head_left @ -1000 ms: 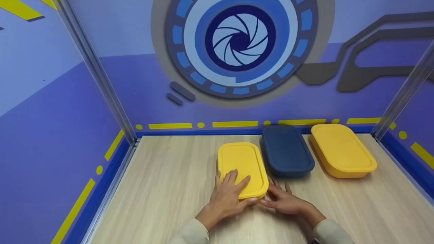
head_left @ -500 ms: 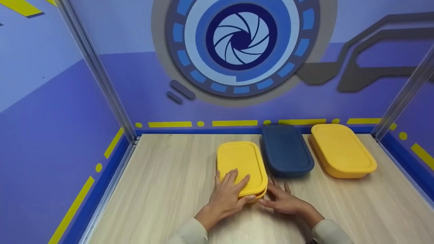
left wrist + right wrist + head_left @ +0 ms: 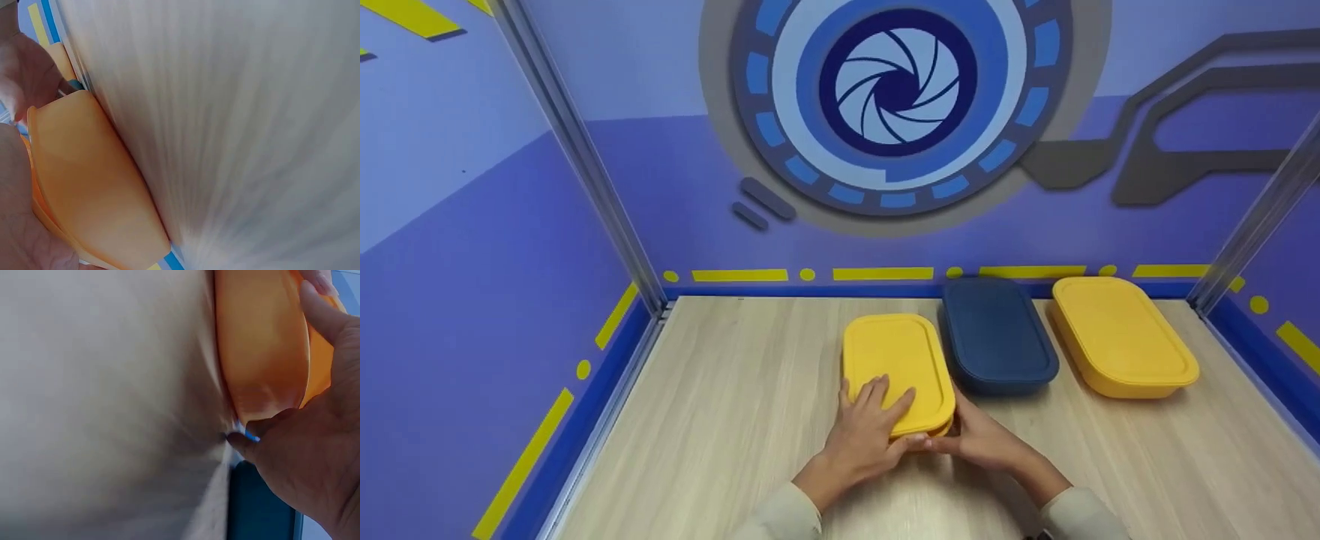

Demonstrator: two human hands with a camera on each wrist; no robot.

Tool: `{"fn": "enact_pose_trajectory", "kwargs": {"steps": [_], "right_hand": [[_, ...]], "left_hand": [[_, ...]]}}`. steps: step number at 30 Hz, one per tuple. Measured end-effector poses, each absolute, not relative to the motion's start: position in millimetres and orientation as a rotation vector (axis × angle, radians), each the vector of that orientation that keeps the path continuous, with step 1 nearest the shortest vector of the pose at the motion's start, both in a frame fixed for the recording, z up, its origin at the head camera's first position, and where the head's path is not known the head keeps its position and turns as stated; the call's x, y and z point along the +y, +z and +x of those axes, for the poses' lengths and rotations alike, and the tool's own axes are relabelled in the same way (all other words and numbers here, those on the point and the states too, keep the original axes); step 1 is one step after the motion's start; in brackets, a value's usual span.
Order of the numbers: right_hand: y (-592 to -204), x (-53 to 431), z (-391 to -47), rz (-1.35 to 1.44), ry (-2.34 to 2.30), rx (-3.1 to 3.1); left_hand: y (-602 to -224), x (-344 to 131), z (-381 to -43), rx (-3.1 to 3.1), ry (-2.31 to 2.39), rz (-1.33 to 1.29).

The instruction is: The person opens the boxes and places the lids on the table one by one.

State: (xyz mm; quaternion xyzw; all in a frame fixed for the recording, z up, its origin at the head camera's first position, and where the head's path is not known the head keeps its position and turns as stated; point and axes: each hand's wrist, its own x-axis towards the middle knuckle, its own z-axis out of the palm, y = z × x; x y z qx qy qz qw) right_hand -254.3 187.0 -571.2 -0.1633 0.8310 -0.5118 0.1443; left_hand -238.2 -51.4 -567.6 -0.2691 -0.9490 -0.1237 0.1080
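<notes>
The left sleeve and right sleeve come in from the near side of the worktop, whose near edge is out of view. The left hand lies with its fingers spread flat over the lid, its thumb along the lid's near edge, presumably so that the palm and fingers can steady it from above. The right hand bends round the near right corner of the box, thumb on the near wall and fingers at the right side, low by the worktop; this probably keeps the body from sliding. The two thumbs come close together; whether they touch, or whether either is tucked under the lid, cannot be told.

The near box is yellow and rests upright on the worktop, around the middle between the left and right edges and short of the far edge. A gap shows between lid and body at the near right corner, so the lid appears not fully seated there.

Beyond, the blue box stands at the far edge, lid on. The other yellow box, also lidded, stands towards the far right corner; both seem set back to leave the hands room.
</notes>
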Motion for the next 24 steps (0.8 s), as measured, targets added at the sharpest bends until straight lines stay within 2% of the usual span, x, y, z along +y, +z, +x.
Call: {"fn": "enact_pose_trajectory", "kwargs": {"steps": [24], "right_hand": [[-573.4, 179.9, -250.4, -0.448, -1.565, 2.281]], "left_hand": [[-569.2, -49.9, -240.3, -2.795, -0.304, -0.792]]}}
